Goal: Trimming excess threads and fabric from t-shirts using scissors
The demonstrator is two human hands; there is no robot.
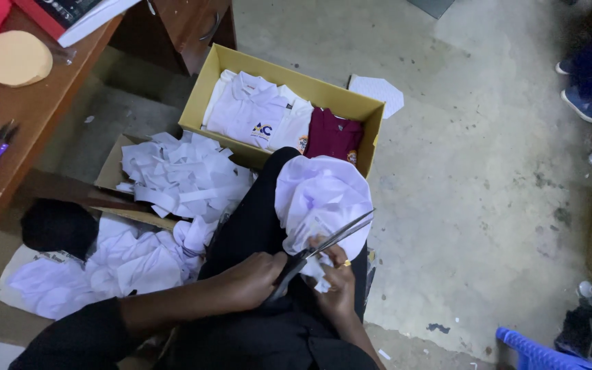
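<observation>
Grey concrete floor lies beneath my lap, where my left hand (251, 277) grips the steel scissors (323, 248), blades parted and angled up-right into the white cloth (320, 195) my right hand (337, 277) pinches just beside them

The floor (488, 171) is grey, rough and stained. A brown wooden counter (32, 103) stands at the left. The light is dim.

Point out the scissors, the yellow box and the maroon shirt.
scissors (337, 236), head view, on the blades.
yellow box (289, 79), head view, on its far wall.
maroon shirt (334, 136), head view, on its folded front.
</observation>
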